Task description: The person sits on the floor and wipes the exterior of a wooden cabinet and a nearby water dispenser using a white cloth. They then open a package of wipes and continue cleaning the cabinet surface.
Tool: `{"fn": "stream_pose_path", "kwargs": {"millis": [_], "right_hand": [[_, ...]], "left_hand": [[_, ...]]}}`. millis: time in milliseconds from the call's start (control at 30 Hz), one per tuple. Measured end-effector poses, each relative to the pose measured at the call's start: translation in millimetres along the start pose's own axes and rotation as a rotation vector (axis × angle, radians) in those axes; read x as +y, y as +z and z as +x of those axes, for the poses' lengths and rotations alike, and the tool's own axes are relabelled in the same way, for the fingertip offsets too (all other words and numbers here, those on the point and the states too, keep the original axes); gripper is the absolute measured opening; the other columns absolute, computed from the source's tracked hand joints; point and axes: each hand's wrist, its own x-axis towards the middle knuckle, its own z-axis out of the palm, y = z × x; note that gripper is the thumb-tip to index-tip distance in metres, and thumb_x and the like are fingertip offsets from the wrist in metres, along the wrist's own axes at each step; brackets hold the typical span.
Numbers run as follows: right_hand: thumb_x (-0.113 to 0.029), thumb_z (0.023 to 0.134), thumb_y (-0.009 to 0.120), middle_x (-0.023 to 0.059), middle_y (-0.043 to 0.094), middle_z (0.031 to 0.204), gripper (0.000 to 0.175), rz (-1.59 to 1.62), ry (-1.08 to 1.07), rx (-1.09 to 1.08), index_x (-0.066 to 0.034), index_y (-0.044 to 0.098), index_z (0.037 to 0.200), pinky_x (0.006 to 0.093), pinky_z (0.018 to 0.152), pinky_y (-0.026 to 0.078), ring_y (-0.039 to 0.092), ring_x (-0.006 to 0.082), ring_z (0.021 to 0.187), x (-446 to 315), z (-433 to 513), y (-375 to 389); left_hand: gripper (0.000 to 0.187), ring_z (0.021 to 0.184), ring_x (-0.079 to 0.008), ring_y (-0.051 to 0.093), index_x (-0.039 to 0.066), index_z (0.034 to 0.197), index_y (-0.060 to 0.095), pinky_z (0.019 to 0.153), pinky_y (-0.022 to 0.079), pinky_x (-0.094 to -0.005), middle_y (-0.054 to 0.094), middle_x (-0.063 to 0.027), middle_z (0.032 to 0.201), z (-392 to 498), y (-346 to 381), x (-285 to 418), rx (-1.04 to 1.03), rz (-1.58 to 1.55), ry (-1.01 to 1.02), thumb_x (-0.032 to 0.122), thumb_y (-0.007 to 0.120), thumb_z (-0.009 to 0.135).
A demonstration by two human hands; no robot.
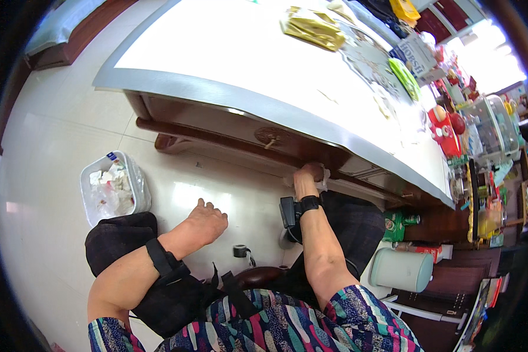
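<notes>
My right hand (311, 174) presses a crumpled white tissue or cloth (324, 179) against the lower front rail of a dark wooden table (242, 154); its fingers are partly hidden. My left hand (204, 221) hangs over the tiled floor above my left knee, holding nothing, its fingers a little bent and apart. Above my right hand the table front has a carved round ornament with a small pull (270, 141). Both of my wrists wear black straps with small devices.
A white bin (143, 189) with used tissues and plastic stands left on the floor. On the tabletop (246, 57) lie a gold packet (314, 28) and a green packet (405, 79). At the right are a pale green bin (400, 269) and a clear plastic box (488, 127).
</notes>
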Motion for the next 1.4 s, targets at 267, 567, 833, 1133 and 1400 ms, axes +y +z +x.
{"fn": "stream_pose_path", "kwargs": {"millis": [267,567,833,1133,1400], "right_hand": [[-0.013,0.093,0.039,0.0098,0.054,0.088,0.014,-0.359,-0.123,-0.044,-0.0058,0.049,0.087,0.0285,0.059,0.043,0.053,0.0206,0.073,71,-62,67],[-0.015,0.093,0.039,0.0117,0.055,0.096,0.016,-0.844,-0.359,0.016,-0.0037,0.050,0.093,0.0287,0.065,0.042,0.053,0.0222,0.081,149,-141,125],[-0.016,0.093,0.039,0.0133,0.055,0.103,0.021,-0.966,-0.437,0.063,-0.0018,0.052,0.100,0.0289,0.071,0.042,0.054,0.0236,0.087,177,-170,149],[-0.018,0.094,0.038,0.0152,0.056,0.111,0.027,-0.951,-0.486,0.056,0.0004,0.054,0.106,0.0290,0.077,0.042,0.055,0.0252,0.095,195,-210,171],[-0.020,0.095,0.034,0.0196,0.050,0.123,0.036,-0.740,-0.299,-0.147,0.0037,0.051,0.116,0.0305,0.087,0.038,0.051,0.0301,0.105,203,-254,176]], "left_hand": [[0.034,0.094,-0.0321,0.058,-0.003,0.106,0.058,0.088,0.039,-0.0500,0.063,-0.0175,0.089,-31,8,-15,0.110,0.004,0.024,0.008,0.055,0.074],[0.026,0.085,-0.0324,0.057,-0.006,0.093,0.061,0.084,0.040,-0.0510,0.061,-0.0179,0.080,-61,17,-32,0.285,-0.070,-0.033,0.008,0.055,0.071],[0.015,0.083,-0.0368,0.053,-0.002,0.077,0.057,0.081,0.039,-0.0542,0.056,-0.0176,0.078,-86,43,-44,0.501,-0.157,0.028,0.011,0.053,0.069],[0.013,0.087,-0.0378,0.051,0.001,0.078,0.051,0.084,0.036,-0.0575,0.050,-0.0174,0.084,-93,47,-60,0.304,-0.142,-0.081,0.012,0.050,0.072],[0.011,0.078,-0.0374,0.052,0.002,0.071,0.053,0.080,0.036,-0.0541,0.053,-0.0179,0.071,-96,47,-66,0.567,-0.248,-0.014,0.012,0.052,0.071]]}}
